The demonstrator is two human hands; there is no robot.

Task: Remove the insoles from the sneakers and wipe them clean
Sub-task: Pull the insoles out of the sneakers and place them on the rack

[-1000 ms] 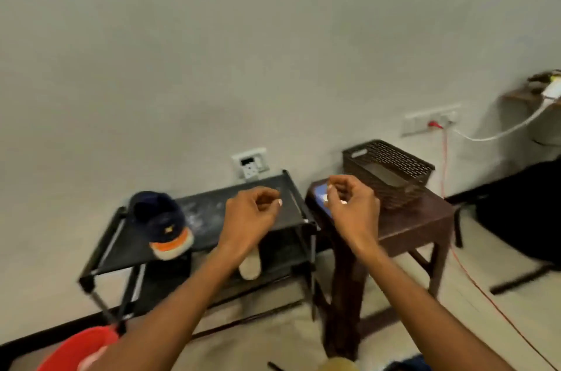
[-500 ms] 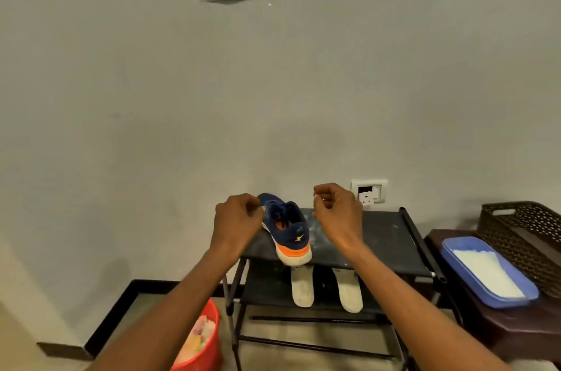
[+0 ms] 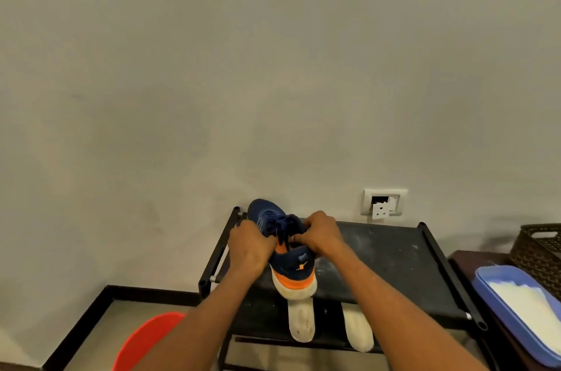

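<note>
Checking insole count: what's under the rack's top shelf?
Two pale insoles lie on the lower shelf, toes toward the camera. Their heel ends are hidden under the top shelf.

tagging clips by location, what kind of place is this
Most likely a room corner in a home, used for shoe storage: a black metal shoe rack stands against a plain painted wall with a white wall socket, and a navy and orange sneaker sits on top.

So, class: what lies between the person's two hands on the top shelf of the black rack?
In the head view, the navy sneaker sits between the left hand and right hand, both at its laces, on the rack.
</note>
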